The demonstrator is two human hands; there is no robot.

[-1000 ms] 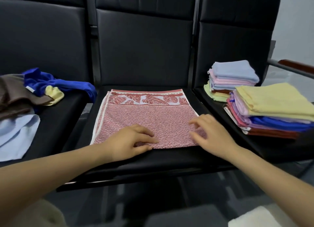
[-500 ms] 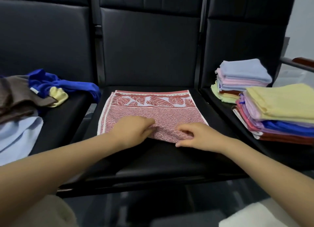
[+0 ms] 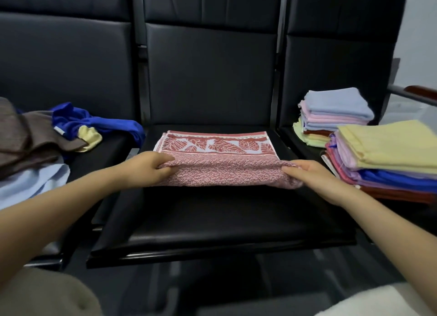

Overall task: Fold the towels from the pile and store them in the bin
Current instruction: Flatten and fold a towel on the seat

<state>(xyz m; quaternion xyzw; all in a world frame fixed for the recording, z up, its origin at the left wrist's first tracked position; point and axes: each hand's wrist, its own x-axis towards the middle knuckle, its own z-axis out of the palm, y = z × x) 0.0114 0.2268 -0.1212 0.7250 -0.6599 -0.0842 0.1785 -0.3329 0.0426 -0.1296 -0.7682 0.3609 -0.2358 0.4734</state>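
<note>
A red-and-white patterned towel (image 3: 220, 164) lies on the middle black seat (image 3: 212, 221), its leaf-print border at the far edge. My left hand (image 3: 146, 169) grips the towel's near left corner, and my right hand (image 3: 309, 176) grips the near right corner. The near edge is lifted off the seat and carried toward the far edge. An unfolded pile (image 3: 35, 145) of brown, blue, yellow and light blue cloths sits on the left seat. No bin is in view.
Two stacks of folded towels sit on the right seat: a far one (image 3: 335, 117) topped light blue, and a near one (image 3: 387, 159) topped pale yellow. Black seat backs rise behind. A wooden armrest (image 3: 423, 94) is at the far right.
Both hands moved from the towel's near middle out to its near corners, took hold of them and lifted the near edge up and away from me.
</note>
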